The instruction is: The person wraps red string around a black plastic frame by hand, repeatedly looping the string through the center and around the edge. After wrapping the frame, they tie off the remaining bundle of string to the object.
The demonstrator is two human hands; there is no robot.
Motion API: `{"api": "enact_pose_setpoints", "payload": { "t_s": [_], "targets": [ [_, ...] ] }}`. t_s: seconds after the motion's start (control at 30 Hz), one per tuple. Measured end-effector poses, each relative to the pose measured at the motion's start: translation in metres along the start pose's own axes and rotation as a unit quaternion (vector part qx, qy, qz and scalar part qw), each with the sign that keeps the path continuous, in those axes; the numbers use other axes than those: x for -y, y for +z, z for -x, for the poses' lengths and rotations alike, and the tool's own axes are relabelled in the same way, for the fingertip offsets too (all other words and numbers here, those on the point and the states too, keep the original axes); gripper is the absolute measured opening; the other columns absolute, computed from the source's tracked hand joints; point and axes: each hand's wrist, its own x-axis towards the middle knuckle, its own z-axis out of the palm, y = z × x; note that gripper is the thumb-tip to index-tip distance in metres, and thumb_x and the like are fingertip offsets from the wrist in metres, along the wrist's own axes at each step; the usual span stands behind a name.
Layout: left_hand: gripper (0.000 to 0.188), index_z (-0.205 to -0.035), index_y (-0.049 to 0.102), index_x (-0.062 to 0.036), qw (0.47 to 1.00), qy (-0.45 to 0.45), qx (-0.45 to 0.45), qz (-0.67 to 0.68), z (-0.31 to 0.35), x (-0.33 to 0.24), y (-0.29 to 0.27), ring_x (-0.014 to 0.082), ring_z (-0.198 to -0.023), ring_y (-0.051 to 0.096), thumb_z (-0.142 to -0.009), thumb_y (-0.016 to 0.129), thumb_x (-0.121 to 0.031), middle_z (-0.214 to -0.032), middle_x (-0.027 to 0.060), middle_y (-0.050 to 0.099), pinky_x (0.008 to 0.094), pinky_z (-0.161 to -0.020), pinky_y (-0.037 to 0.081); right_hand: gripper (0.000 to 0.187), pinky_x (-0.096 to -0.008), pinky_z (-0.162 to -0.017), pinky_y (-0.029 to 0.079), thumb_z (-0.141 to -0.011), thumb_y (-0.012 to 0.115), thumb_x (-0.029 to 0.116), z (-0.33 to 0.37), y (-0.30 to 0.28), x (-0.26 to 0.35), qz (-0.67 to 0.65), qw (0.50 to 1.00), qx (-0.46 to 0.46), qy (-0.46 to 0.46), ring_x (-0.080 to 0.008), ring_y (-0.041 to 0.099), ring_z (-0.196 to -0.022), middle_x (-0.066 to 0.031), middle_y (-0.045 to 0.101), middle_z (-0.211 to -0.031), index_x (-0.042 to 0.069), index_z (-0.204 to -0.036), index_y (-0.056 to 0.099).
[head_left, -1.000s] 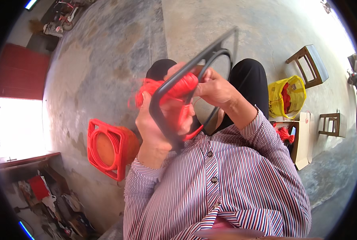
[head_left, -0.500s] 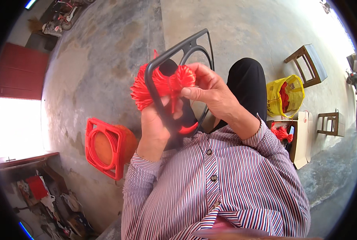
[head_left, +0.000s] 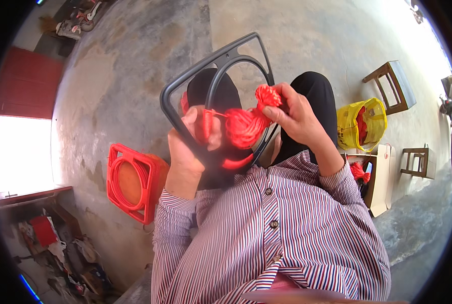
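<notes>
A black square frame with a round ring inside it point(head_left: 201, 64) leans over my lap. My left hand point(head_left: 188, 147) is closed on its left part, where red cord is wound tightly round the ring point(head_left: 207, 126). More red wrapping shows low on the ring, near my shirt. My right hand point(head_left: 299, 115) pinches a bundle of red cord point(head_left: 246, 126) at its gathered upper end, within the frame's opening. A strand runs from the bundle to the winding at my left hand. The fingertips of my left hand are partly hidden behind the frame.
Lower left, a red square frame point(head_left: 130, 183) rests against an orange round object point(head_left: 157, 172) on the concrete floor. At right stand a yellow bag point(head_left: 348, 124) with red material inside, a cardboard box point(head_left: 382, 177) holding red cord, and two wooden stools point(head_left: 401, 96).
The red bundle has passed from around the frame's left bar to the middle of the opening, now in my right hand. My left hand has shifted slightly left, and the frame has turned to face me more.
</notes>
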Motion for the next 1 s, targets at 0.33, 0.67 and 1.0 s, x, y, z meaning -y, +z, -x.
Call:
{"api": "enact_pose_setpoints", "payload": {
  "t_s": [0.33,0.67,1.0],
  "targets": [
    [0.049,-0.124,0.053,0.0075,0.98,0.006,-0.09,-0.179,0.005,0.019,0.041,0.0163,-0.063,0.056,-0.097,0.052,-0.033,-0.096,0.0157,0.063,0.0236,-0.047,0.04,0.032,-0.0292,-0.068,0.053,-0.082,0.075,0.018,-0.057,0.037,-0.007,-0.139,0.989,0.025,0.042,-0.0165,0.066,-0.077,-0.0066,0.068,-0.085,-0.001,-0.104,0.063],
    [0.077,-0.118,0.05,0.0097,0.994,-0.034,-0.102,0.013,0.0,0.024,0.038,0.0219,-0.059,0.056,-0.091,0.043,-0.062,-0.089,0.0201,0.063,0.0278,-0.045,0.037,0.039,-0.0346,-0.096,0.046,-0.077,0.06,-0.003,-0.059,0.041,0.001,-0.642,0.732,0.228,-0.031,-0.0219,0.062,-0.105,-0.0173,0.064,-0.116,-0.004,-0.116,0.06],
    [0.033,-0.117,0.054,0.0009,0.994,0.026,-0.106,-0.029,-0.006,0.025,0.01,0.0215,-0.072,0.055,-0.088,0.058,-0.014,-0.099,0.0137,0.061,0.0287,-0.05,0.042,0.049,-0.0277,-0.084,0.048,-0.081,0.072,0.0,-0.021,0.048,0.028,-0.508,0.852,0.064,0.112,-0.0129,0.058,-0.108,-0.0064,0.06,-0.116,0.005,-0.125,0.05]
  ]
}}
